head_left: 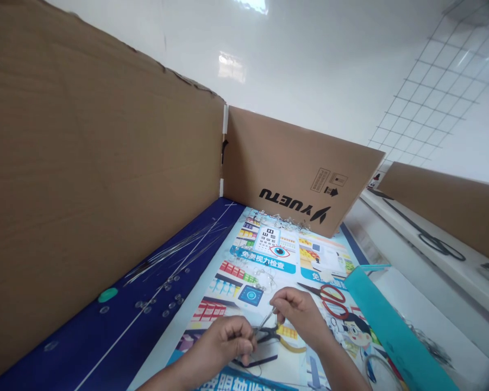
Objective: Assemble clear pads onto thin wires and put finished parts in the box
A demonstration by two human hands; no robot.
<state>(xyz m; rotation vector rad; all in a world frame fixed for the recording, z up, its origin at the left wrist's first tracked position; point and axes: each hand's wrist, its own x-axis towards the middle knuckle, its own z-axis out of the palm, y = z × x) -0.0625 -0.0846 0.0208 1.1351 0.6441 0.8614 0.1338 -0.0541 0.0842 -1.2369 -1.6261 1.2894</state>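
My left hand (230, 342) is closed, fingers curled and thumb pressed in, at the near edge of the printed mat. My right hand (297, 314) pinches one end of a thin silvery wire (265, 319), which slants down to the fingers of my left hand. Exactly how the left fingers grip it is hidden. Below the wire lie pliers (291, 346) with a yellowish handle, partly covered by my hands. Scissors with red handles (333, 301) rest just beyond my right hand.
Tall cardboard panels (106, 152) stand left and behind. Thin wires (163, 255) and several small clear rings (175, 288) lie on the blue strip. Clear pieces (285, 220) line the mat's back. At right are a teal-edged box (395, 326) holding metal bits and a ledge with black scissors (440, 244).
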